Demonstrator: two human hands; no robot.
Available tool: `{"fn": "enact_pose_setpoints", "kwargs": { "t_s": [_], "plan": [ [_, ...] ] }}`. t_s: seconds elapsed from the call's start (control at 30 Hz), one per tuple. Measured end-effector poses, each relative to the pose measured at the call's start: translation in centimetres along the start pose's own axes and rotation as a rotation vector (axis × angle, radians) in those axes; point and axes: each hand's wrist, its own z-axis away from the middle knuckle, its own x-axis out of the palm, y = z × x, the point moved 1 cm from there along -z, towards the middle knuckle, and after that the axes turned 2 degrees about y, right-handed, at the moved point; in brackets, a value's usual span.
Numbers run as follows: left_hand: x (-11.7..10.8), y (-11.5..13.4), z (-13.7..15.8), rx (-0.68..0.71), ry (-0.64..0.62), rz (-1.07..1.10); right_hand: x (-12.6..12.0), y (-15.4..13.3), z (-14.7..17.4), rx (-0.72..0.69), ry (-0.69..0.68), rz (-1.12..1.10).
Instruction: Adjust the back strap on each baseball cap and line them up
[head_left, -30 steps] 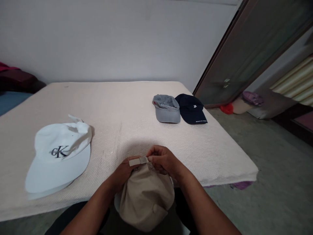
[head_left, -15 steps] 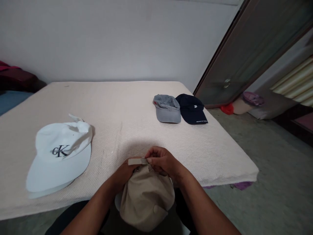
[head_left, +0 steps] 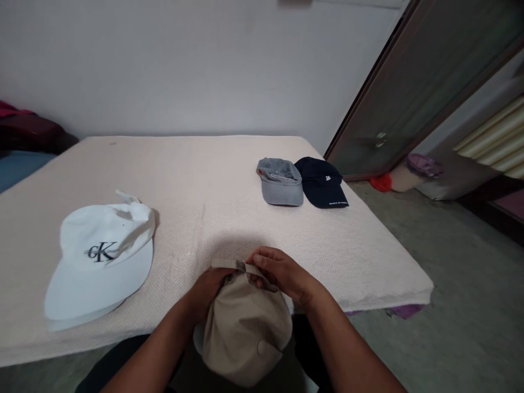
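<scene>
Strap (head_left: pixel 224 265) runs left to right across the beige cap (head_left: pixel 245 327) at the mattress edge (head_left: pixel 368 295); we see our right hand (head_left: pixel 278 273) pinching its buckle end, our left hand (head_left: pixel 208 289) gripping the cap (fingers hidden) underneath.

A plain room in a home, most likely a bedroom. A bare mattress (head_left: pixel 229 180) in a cream textured cover lies low on a concrete floor (head_left: pixel 450 273) against a blank white wall (head_left: pixel 184 65). Folded bedding (head_left: pixel 24 131) sits at the far left, and a glass sliding door (head_left: pixel 413 87) leans open on the right.
</scene>
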Motion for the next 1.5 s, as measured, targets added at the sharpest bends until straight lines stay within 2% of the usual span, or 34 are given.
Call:
{"fn": "enact_pose_setpoints", "kwargs": {
  "t_s": [0.1, 0.23, 0.3, 0.37, 0.47, 0.63, 0.77, 0.9, 1.0, 1.07, 1.17, 1.27, 1.33, 1.4, 1.5],
  "plan": [
    [0.4, 0.5, 0.0, -0.025, 0.011, 0.074, 0.0, 0.1, 0.0, -0.005, 0.0, 0.031],
    [0.9, -0.1, -0.3, -0.163, 0.141, 0.354, 0.3, 0.2, -0.3, -0.027, 0.012, 0.108],
    [0.9, -0.7, -0.4, -0.233, 0.113, 0.511, 0.3, 0.3, -0.6, -0.033, 0.014, 0.161],
    [0.7, -1.2, -0.5, -0.304, 0.013, 0.614, 0.3, 0.6, -0.8, -0.037, 0.017, 0.193],
    [0.1, -1.4, -0.4, -0.296, -0.088, 0.542, 0.2, 0.9, -1.1, -0.052, 0.009, 0.212],
    [-0.7, -0.9, -0.3, -0.191, -0.034, 0.355, 0.7, 0.9, -1.4, -0.039, 0.01, 0.233],
    [-0.5, -0.7, 0.0, -0.192, -0.063, 0.362, 1.4, 0.6, -1.5, -0.034, 0.009, 0.208],
    [-0.1, -0.7, 0.2, -0.19, -0.101, 0.462, 1.8, 0.5, -1.7, -0.025, 0.029, 0.175],
    [-0.2, -0.6, 0.4, -0.174, -0.069, 0.622, 1.7, 0.4, -1.8, -0.057, 0.031, 0.08],
    [-1.1, -0.3, 0.4, -0.212, -0.022, 0.756, 1.5, 0.2, -1.6, -0.086, 0.023, -0.012],
    [-4.0, 0.1, 0.3, -0.219, 0.223, 0.911, 1.2, 0.0, -0.9, -0.094, -0.018, -0.107],
    [-7.2, 0.5, 0.0, -0.045, 0.48, 0.991, 0.9, 0.1, -0.3, -0.094, -0.097, -0.12],
    [-8.4, 0.8, -0.1, 0.021, 0.576, 1.022, 0.8, 0.3, -0.3, -0.092, -0.115, -0.135],
    [-8.6, 1.0, -0.2, -0.008, 0.574, 1.043, 0.6, 0.3, -0.7, -0.108, -0.049, -0.181],
    [-7.2, 1.1, -0.2, -0.106, 0.487, 1.028, 0.3, 0.0, -1.6, -0.214, 0.135, -0.274]
  ]
}}
